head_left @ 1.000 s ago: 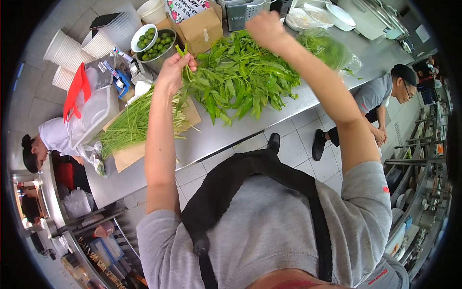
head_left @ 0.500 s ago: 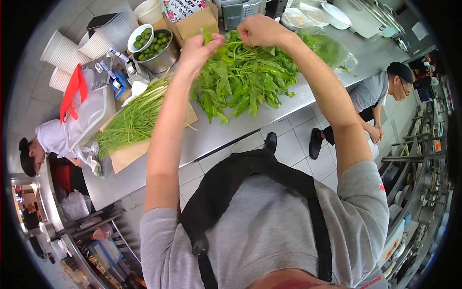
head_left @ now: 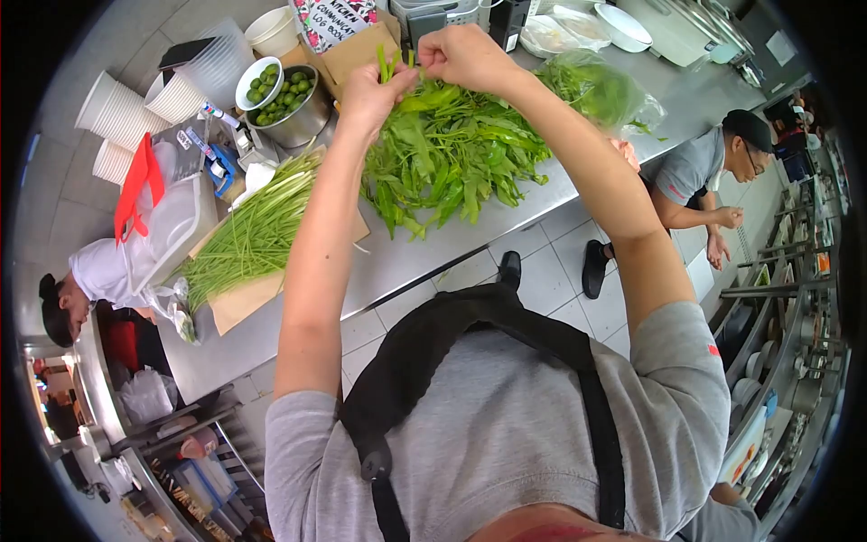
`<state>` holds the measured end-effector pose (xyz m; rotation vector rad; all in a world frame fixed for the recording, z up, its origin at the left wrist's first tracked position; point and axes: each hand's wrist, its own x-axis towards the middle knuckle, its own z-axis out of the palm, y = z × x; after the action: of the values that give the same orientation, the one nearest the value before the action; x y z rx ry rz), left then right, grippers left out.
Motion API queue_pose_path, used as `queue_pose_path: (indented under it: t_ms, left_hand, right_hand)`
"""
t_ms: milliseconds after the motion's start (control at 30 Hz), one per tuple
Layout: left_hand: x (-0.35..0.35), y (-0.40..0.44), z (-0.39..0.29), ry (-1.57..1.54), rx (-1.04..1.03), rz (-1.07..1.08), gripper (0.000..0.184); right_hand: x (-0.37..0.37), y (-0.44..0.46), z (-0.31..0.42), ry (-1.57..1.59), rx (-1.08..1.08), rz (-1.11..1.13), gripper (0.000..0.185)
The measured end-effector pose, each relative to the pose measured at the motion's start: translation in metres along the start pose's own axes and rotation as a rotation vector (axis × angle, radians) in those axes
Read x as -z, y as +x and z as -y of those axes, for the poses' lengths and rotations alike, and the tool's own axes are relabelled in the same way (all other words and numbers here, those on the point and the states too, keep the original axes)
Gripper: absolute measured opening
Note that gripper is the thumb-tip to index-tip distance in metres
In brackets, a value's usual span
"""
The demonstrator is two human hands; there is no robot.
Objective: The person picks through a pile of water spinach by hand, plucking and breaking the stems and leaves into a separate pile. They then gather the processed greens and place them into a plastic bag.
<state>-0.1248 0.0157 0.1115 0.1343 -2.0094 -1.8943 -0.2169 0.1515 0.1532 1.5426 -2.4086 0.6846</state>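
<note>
A large heap of leafy greens that look like water spinach [head_left: 452,163] lies on the steel table below my hands. My left hand [head_left: 372,98] is closed around a few water spinach stems, whose cut ends stick up above the fingers. Close to its right, my right hand [head_left: 465,60] has thumb and fingers pinched at a stem beside the left fingertips; the pinch point is small and partly hidden. To the left of my left forearm, a bundle of long thin green stalks [head_left: 257,221] rests on brown cardboard [head_left: 244,298].
A metal pot [head_left: 312,117] and white bowl [head_left: 245,90] hold small green limes. Stacked paper tubs [head_left: 117,108] stand at the back left. A plastic bag of greens [head_left: 614,95] lies right. Co-workers stand at the left end and right [head_left: 695,172]; another person's fingers show behind my right forearm.
My right hand has moved left, closer to my left hand, and its pinch now meets the stems there. The co-worker on the right has parted their hands and lifted one.
</note>
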Motion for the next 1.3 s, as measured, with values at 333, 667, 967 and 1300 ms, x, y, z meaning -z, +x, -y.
queue_pose_path:
  t_ms: [333, 667, 967, 1300]
  left_hand:
    - [0.050, -0.036, 0.022, 0.024, 0.195, -0.133, 0.019]
    - [0.071, -0.055, 0.018, -0.077, 0.158, -0.051, 0.019]
    - [0.022, -0.020, -0.019, -0.075, 0.025, 0.053, 0.019]
    - [-0.007, 0.018, -0.033, 0.454, -0.334, -0.192, 0.025]
  right_hand:
    - [-0.069, -0.012, -0.018, -0.693, 0.000, 0.449, 0.017]
    - [0.010, 0.000, -0.078, 0.270, -0.206, 0.086, 0.009]
    - [0.052, 0.004, -0.052, 0.842, -0.235, -0.023, 0.005]
    - [0.022, 0.015, -0.005, 0.852, -0.271, -0.061, 0.012]
